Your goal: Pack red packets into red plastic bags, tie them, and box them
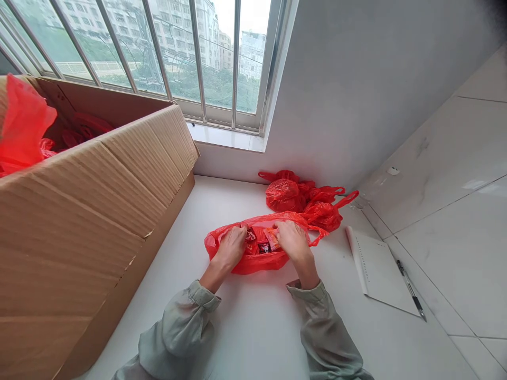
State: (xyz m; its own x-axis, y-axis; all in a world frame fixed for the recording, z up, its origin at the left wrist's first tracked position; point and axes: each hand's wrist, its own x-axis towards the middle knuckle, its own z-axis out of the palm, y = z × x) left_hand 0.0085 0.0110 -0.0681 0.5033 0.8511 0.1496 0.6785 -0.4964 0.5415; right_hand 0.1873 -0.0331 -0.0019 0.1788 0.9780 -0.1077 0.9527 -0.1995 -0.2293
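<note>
Big cardboard box walls off the counter left of the grip, its edge close by. Open white counter lies nearer the person. Beyond the grip, tied red bags sit against the wall. Right of it, a notepad and pen. Left hand and right hand, both grips closed, pinch the open red bag, spreading its mouth over small packets.

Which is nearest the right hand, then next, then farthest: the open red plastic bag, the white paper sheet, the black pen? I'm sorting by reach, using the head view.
1. Open red plastic bag: gripped by the right hand.
2. White paper sheet: to its right.
3. Black pen: beyond the sheet, by the wall.
</note>
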